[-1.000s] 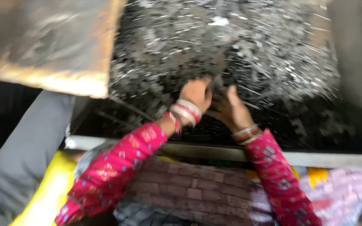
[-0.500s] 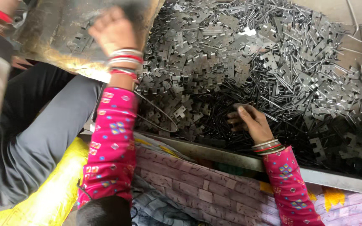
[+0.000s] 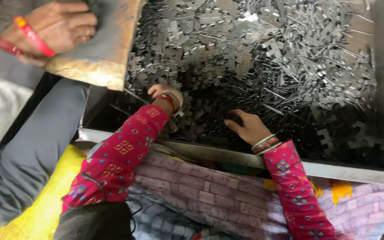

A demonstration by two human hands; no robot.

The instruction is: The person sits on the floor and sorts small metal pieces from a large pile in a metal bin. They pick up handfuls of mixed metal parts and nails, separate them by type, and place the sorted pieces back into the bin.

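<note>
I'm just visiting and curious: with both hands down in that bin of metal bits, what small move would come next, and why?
Probably the right hand closes its fingers on a few metal pieces. It lies palm down on the dark heap, seemingly holding nothing, while the left hand is already buried among them.

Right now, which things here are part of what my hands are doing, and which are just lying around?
In hand:
- left hand, reaching into the metal pieces
- right hand, resting on the pile of small flat metal pieces
- metal bin that holds them

Lying about:
- rusty metal sheet, held by another person's hand
- yellow sack
- patterned cloth
</note>
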